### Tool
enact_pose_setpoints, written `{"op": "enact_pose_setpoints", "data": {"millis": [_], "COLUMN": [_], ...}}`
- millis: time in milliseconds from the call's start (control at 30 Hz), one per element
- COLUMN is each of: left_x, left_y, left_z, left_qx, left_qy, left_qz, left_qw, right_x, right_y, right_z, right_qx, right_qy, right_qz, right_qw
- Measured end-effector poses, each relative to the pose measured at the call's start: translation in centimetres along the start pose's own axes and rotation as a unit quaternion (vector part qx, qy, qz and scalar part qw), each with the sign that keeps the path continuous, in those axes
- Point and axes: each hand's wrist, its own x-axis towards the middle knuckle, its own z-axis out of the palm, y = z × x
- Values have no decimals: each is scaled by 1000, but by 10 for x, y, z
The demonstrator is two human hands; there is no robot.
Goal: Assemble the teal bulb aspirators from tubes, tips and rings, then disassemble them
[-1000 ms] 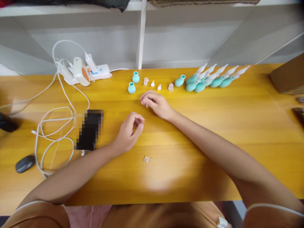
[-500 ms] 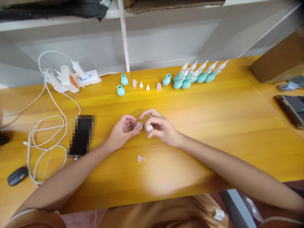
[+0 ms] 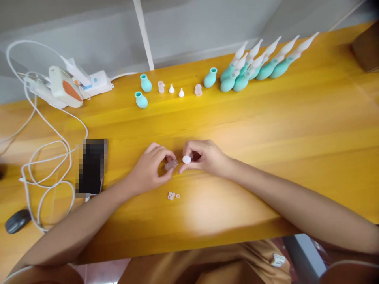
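Observation:
My left hand (image 3: pixel 152 165) pinches a clear pinkish plastic connector (image 3: pixel 171 164) between thumb and fingers. Just to its right, my right hand (image 3: pixel 205 156) is closed on a small white cone-shaped tip (image 3: pixel 186 159), its round base facing the connector. The two pieces are close but apart. Below them lie several tiny clear rings (image 3: pixel 171 195). Farther back stand two small white tips (image 3: pixel 181 92), clear connectors (image 3: pixel 198 90) and open-necked teal bulbs (image 3: pixel 141 100). At the back right, several teal bulbs with white nozzles fitted (image 3: pixel 241 82) lean in a cluster.
To the left, a black phone (image 3: pixel 92 167) lies beside looped white cables (image 3: pixel 49 183) and a black mouse (image 3: pixel 17 221). A white power strip (image 3: pixel 99 85) with chargers sits at the back left. A cardboard box (image 3: pixel 367 47) stands at the far right.
The view has shifted closer and down. My right hand's fingers have curled in around the white tip, and its base now faces me more. The connector in my left hand has tilted flatter.

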Motion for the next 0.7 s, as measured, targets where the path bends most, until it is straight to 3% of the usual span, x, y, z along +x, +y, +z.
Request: {"op": "enact_pose_setpoints", "data": {"millis": [367,700], "left_x": [0,0], "left_y": [-5,-5], "left_z": [4,4], "left_qx": [-39,-47], "left_qy": [33,39], "left_qz": [90,65], "left_qw": [995,996], "right_x": [0,-1], "right_y": [-1,0], "right_z": [-1,-3], "right_qx": [-18,-41], "right_qy": [-10,-33], "right_qz": [26,33], "right_qw": [999,998]}}
